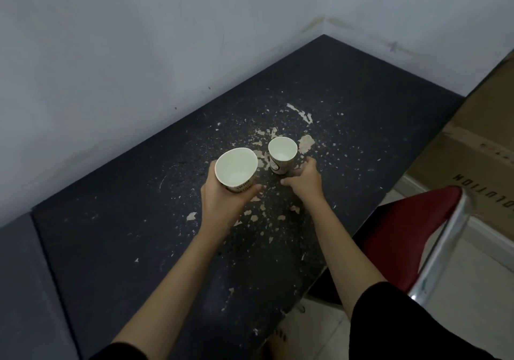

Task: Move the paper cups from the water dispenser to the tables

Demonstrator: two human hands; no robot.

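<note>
Sleeves first, then my left hand (222, 192) gripping one cup (236, 169) above the table (111, 234). Right hand (303, 177), fingers loosely open, beside the standing cup (282, 155); a careless knock may tip it.

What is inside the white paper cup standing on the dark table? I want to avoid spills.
The standing white paper cup shows only a bare white interior; no liquid is visible. The right hand covers its lower side.
</note>
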